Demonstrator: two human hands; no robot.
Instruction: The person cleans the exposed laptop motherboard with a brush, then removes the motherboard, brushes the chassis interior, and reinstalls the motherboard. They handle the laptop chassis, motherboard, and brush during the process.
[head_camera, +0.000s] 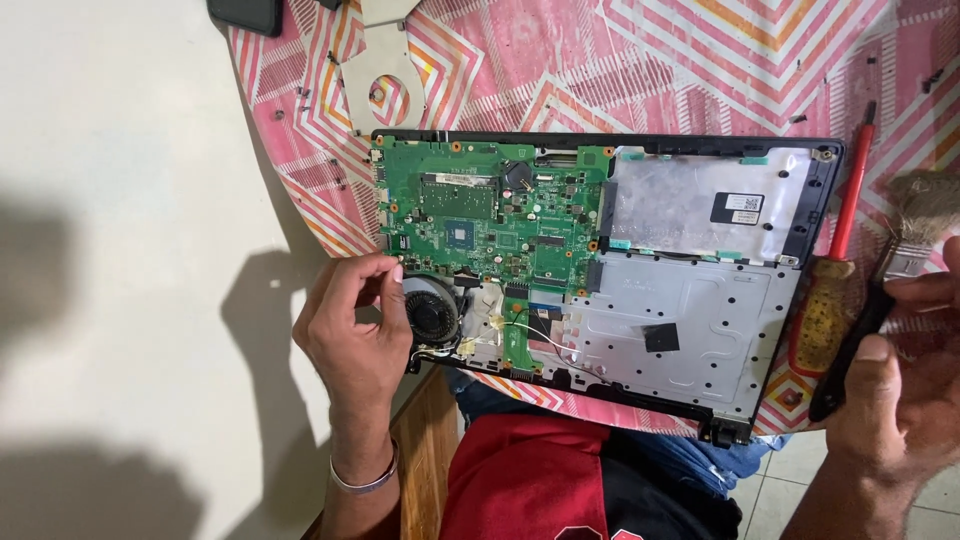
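Head view, largest first: bench (700, 60) under a pink patterned cloth, with an opened laptop chassis (600, 280) lying on it, bottom cover off. Green mainboard (490, 215) fills the chassis's left half; bare metal keyboard backing (690, 300) the right. Round cooling fan (432, 310) sits at the lower-left corner of the board, just beside the bench edge.

Risks, as judged from this frame:
- Chassis overhangs the near edge of the bench above the person's lap; a push on the fan corner could tip or slide it off.
- Thin white wires (530, 335) run loose just right of the fan; tugging the fan could snag or tear them.
- Bare fingers on an exposed board: static or a bent component.
- Small loose screws (335, 160) scattered on the cloth near the left edge could roll off.

Left hand (350, 330): fingers (385, 270) curled, tips pinched together at the fan's upper-left rim, touching it; whether they actually grip a screw or tab there cannot be told.

Right hand (900, 400): fingers clenched round the dark handle of a paintbrush (900, 250), bristles pointing away, well right of the chassis. Red-shafted screwdriver (835, 270) with amber handle lies on the cloth between brush and chassis, untouched.
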